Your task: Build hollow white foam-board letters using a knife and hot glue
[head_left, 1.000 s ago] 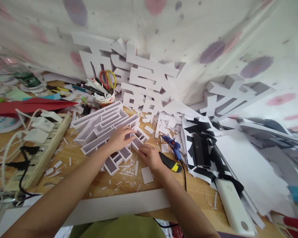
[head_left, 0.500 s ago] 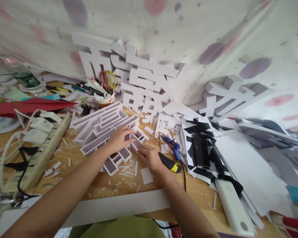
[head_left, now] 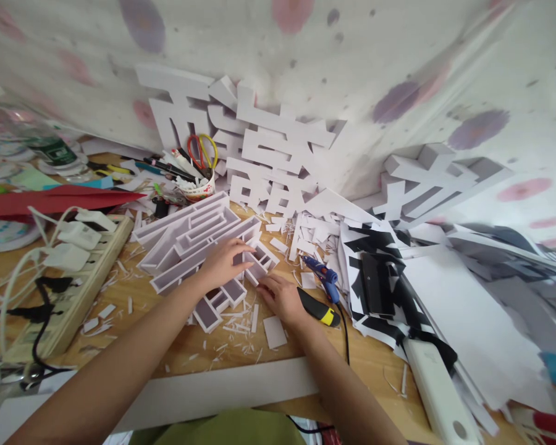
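A white foam-board character with raised walls lies on the wooden table. My left hand rests over its right part, thumb and fingers closed around a low wall there. My right hand touches the lower right end of the same wall with its fingertips, the fingers bent together. A blue glue gun and a black and yellow cutter lie just right of my right hand.
A power strip with plugs stands at the left. Behind are a cup of scissors and pens and finished white characters. A black phone, white sheets and a white device lie right. Scraps litter the table.
The whole view has shifted slightly. Both hands keep nearly the same place and grip on the white character.
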Demonstrator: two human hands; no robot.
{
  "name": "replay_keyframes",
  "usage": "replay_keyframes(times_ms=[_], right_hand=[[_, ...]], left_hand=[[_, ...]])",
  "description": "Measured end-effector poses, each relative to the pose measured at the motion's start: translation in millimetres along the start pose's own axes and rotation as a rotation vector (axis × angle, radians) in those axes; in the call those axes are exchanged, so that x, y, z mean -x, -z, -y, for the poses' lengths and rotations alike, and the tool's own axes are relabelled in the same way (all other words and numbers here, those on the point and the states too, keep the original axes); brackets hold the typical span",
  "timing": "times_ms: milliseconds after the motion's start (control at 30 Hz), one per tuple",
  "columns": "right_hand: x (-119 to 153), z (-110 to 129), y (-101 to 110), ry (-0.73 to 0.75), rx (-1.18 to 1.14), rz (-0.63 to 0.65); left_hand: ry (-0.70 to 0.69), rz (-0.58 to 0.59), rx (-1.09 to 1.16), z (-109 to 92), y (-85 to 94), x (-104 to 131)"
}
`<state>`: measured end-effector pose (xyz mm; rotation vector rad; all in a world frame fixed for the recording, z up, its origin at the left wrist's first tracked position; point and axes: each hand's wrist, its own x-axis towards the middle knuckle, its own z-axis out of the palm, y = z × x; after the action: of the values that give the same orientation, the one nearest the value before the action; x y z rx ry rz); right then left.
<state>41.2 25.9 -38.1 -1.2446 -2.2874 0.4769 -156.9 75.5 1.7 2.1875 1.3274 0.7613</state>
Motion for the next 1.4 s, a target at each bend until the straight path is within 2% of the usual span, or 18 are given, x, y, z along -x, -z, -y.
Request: replay_keyframes(times_ms=[467,1167,1267,1400], right_hand=[[-2.8,4.3,-3.2,-0.009,0.099,0.027],[-4.0,1.2,-4.2,-0.016,0.087,0.035],[-5.1,3.9,1.3,-0.038,0.045,0.062],[-7.7,16.0,20.4,-0.101,-0.041,0.055]], left_hand=[[0.006,0.018,0.003,-0.4,0.0,-0.6],[0.009,0.023,0.011,0.4,-0.5,-0.2],[0.006,0.020,0.013,0.3,-0.2,0.1],[-0.004,0.017,0.004,-0.9,1.0,0.1]])
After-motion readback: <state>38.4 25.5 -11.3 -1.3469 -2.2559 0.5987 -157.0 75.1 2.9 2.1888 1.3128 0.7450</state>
